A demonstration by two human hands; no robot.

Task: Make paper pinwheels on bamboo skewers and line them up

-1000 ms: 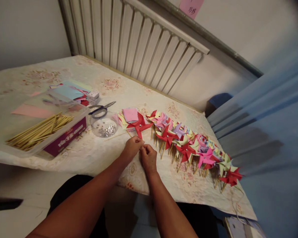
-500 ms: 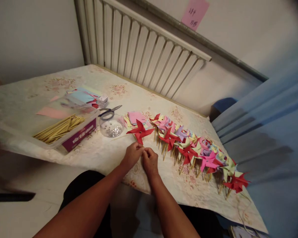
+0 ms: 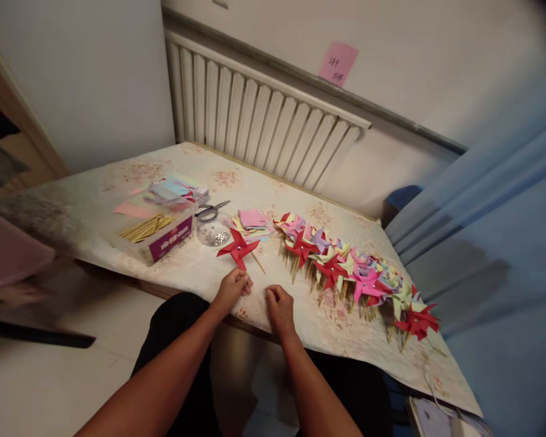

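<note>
My left hand [image 3: 231, 290] is closed at the lower tip of a red paper pinwheel [image 3: 239, 247]. The exact grip behind the fingers is hidden. A thin wooden stick [image 3: 258, 262] sticks out to the lower right of the pinwheel; where its upper end meets the paper cannot be seen. A short gap to the right, my right hand [image 3: 281, 306] has its fingers curled together just over the cloth; whether anything small is in them is hidden. Beyond the pinwheel lie stacked paper squares [image 3: 252, 218] and a clear round dish [image 3: 215, 233] of small shiny pieces.
Many finished pinwheels [image 3: 330, 268] stand in rows to the right. At left are a plastic box [image 3: 173, 238] of sticks, scissors [image 3: 212, 210] and coloured paper [image 3: 170, 187]. A radiator [image 3: 259, 109] runs behind the table, a blue curtain [image 3: 491, 261] hangs at right. Another person's hand [image 3: 18, 294] shows far left.
My hands have come apart. The left one has carried the red pinwheel a little to the left, while the right one has drawn back from it. The camera view has shifted.
</note>
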